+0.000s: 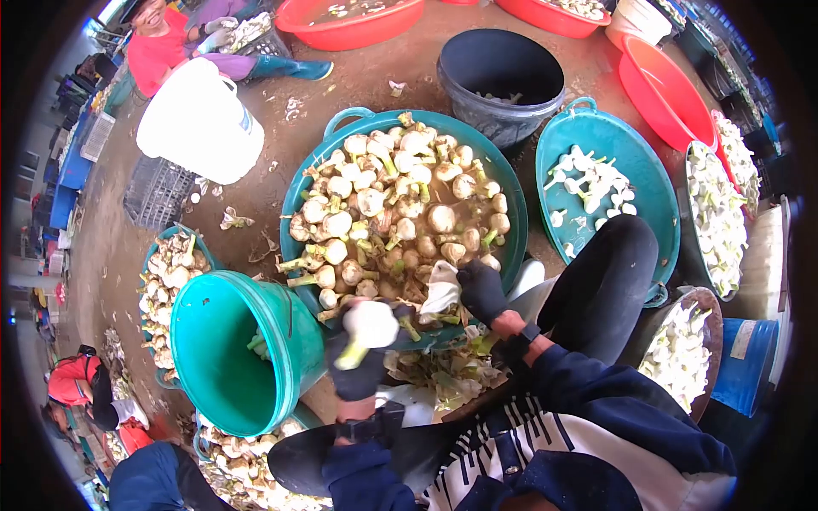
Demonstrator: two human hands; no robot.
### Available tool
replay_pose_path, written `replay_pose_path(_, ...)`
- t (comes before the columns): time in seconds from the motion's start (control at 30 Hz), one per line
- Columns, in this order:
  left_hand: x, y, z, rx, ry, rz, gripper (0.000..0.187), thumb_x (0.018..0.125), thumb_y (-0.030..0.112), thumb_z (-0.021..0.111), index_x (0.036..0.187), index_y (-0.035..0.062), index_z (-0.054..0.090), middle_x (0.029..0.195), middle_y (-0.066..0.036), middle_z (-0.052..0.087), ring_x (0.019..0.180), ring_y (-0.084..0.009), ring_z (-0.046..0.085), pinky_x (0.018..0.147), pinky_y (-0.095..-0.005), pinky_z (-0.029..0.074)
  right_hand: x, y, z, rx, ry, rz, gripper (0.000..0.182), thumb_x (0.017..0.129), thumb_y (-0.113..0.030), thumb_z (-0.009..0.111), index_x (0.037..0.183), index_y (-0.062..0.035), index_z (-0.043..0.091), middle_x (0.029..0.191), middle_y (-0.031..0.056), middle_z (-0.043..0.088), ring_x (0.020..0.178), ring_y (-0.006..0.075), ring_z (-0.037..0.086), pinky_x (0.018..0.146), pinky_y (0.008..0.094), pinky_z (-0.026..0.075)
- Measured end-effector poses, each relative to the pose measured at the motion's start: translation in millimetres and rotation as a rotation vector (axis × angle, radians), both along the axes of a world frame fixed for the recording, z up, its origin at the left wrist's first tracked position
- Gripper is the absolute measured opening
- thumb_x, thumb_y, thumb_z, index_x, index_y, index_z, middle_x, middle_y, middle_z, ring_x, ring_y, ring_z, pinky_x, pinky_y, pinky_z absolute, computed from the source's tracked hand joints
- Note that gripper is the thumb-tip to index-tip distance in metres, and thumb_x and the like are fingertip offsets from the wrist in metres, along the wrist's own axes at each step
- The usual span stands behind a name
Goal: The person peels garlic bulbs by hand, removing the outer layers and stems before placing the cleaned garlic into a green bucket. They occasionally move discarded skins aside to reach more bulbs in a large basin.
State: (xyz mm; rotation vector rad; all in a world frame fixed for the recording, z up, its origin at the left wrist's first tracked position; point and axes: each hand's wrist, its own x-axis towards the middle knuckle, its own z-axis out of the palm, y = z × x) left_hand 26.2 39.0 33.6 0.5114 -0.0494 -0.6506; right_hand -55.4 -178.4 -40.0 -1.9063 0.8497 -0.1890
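Note:
My left hand (358,372), in a dark glove, is closed around a peeled white garlic bulb (372,324) with a pale green stem; both are somewhat blurred. At the near rim of the teal tub (296,192), my dark-gloved right hand (482,289) is closed beside a limp whitish piece of peel (440,287) and seems to pinch its edge. Brownish water fills the tub, with many unpeeled garlic bulbs (370,202) in it. Loose peelings (452,375) lie below, between my legs. A green bucket (230,349) leans on its side left of my left hand, a few pale pieces inside.
To the right, a second teal tub (596,128) holds several peeled bulbs (592,179). A black bucket (501,77) and white bucket (200,119) stand beyond. Red basins (669,94) line the back. A co-worker (158,47) sits at upper left. Another person's back (158,481) shows at lower left.

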Motion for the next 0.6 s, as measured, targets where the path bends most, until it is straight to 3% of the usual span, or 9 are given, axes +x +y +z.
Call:
replay_pose_path(0.03,11,14,5,-0.175,0.087,0.064,0.051,0.087,0.027,0.053,0.129,-0.0006,0.042,0.118,-0.014,0.052,0.109,-0.0278,0.053,0.092,-0.0403,0.047,-2,-3,3,0.027,0.017,0.048,0.015,0.082,-0.015,0.062,0.083,0.0003,0.062,0.079,0.0214,0.064,0.078,0.0380,0.064,0.068,0.0414,0.050)
replay_pose_path(0.07,22,29,10,-0.350,0.164,0.121,0.053,0.089,0.026,0.051,0.132,-0.0010,0.038,0.121,-0.015,0.048,0.111,-0.0289,0.050,0.094,-0.0414,0.045,-4,-6,10,0.068,-0.017,0.322,0.017,0.081,-0.017,0.064,0.085,-0.0003,0.063,0.081,0.0211,0.065,0.078,0.0376,0.064,0.069,0.0411,0.050)
replay_pose_path(0.1,27,23,48,-0.343,0.028,0.164,0.063,0.088,0.027,0.053,0.138,-0.0028,0.028,0.131,-0.017,0.041,0.120,-0.0305,0.046,0.094,-0.0425,0.045,-6,-8,21,0.109,-0.050,0.596,0.020,0.081,-0.020,0.065,0.087,-0.0009,0.064,0.082,0.0207,0.065,0.079,0.0372,0.064,0.070,0.0408,0.050)
replay_pose_path(0.17,45,46,62,-0.549,0.083,0.217,0.076,0.090,0.029,0.051,0.145,-0.0019,0.009,0.151,-0.018,0.017,0.135,-0.0302,0.033,0.089,-0.0437,0.048,-5,-10,44,0.166,-0.053,0.950,0.032,0.078,-0.029,0.070,0.098,-0.0039,0.066,0.088,0.0188,0.066,0.082,0.0360,0.064,0.074,0.0400,0.050)
replay_pose_path(0.2,49,52,67,-0.632,0.128,0.211,0.078,0.091,0.031,0.049,0.146,-0.0013,0.004,0.154,-0.017,0.010,0.138,-0.0302,0.028,0.087,-0.0436,0.049,0,-12,42,0.075,-0.020,0.851,0.035,0.077,-0.030,0.071,0.100,-0.0043,0.066,0.089,0.0189,0.066,0.083,0.0355,0.064,0.076,0.0398,0.050)
replay_pose_path(0.3,46,48,59,-0.464,0.099,0.238,0.077,0.093,0.037,0.046,0.147,0.0012,0.003,0.155,-0.016,0.000,0.139,-0.0295,0.026,0.080,-0.0390,0.051,28,-31,18,-0.090,-0.015,0.497,0.045,0.074,-0.034,0.073,0.108,-0.0063,0.064,0.096,0.0185,0.066,0.090,0.0354,0.063,0.079,0.0407,0.050)
replay_pose_path(0.4,36,31,41,0.049,0.001,0.094,0.071,0.092,0.038,0.047,0.146,0.0031,0.018,0.149,-0.018,0.027,0.111,-0.0272,0.055,0.076,-0.0297,0.048,71,-52,-4,-0.389,0.129,0.322,0.057,0.074,-0.036,0.071,0.120,-0.0062,0.056,0.111,0.0196,0.061,0.099,0.0375,0.059,0.086,0.0439,0.048)
replay_pose_path(0.5,21,0,29,0.485,0.074,0.089,0.037,0.093,0.030,0.048,0.122,0.0071,0.054,0.106,-0.011,0.061,0.086,-0.0190,0.057,0.065,-0.0316,0.049,104,-64,-46,-0.524,0.207,0.280,0.065,0.071,-0.035,0.072,0.126,-0.0074,0.051,0.114,0.0199,0.060,0.099,0.0407,0.059,0.086,0.0461,0.047)
replay_pose_path(0.6,8,-19,20,0.573,-0.033,-0.056,0.026,0.097,0.021,0.045,0.115,0.0057,0.055,0.098,-0.012,0.064,0.079,-0.0212,0.064,0.067,-0.0312,0.052,117,-72,-53,-0.447,0.344,0.328,0.068,0.066,-0.035,0.075,0.125,-0.0071,0.051,0.114,0.0216,0.059,0.101,0.0411,0.058,0.086,0.0462,0.048)
